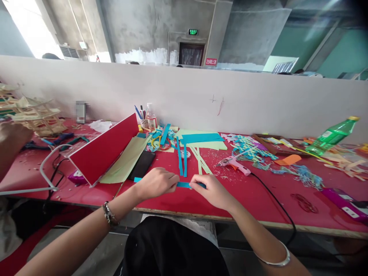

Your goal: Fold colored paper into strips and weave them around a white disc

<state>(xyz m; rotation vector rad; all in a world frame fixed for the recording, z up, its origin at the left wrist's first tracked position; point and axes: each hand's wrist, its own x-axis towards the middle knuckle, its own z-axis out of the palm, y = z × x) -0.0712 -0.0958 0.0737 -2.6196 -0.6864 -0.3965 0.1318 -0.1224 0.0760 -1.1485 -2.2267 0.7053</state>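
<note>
Near the front of the red table, a blue paper strip [183,184] runs between my two hands. My left hand [158,183] is closed over it, and one end of the strip shows beyond my wrist. With fingers and thumb pinched together, my right hand [212,191] grips the strip farther right. Just beyond them lie two narrow blue strips [181,161] beside a small white roll [186,154]. Crossed pale green strips [199,159] are to their right. A pink hot glue gun [234,165] rests past my right hand.
Blue sheets [202,138] lie farther back. A red upright board [106,149] stands on the left, near a black flat object [143,165]. Paper scraps [247,145], a green bottle [333,136] and a purple power strip [347,205] are rightward. Another person's hand [14,136] is far left.
</note>
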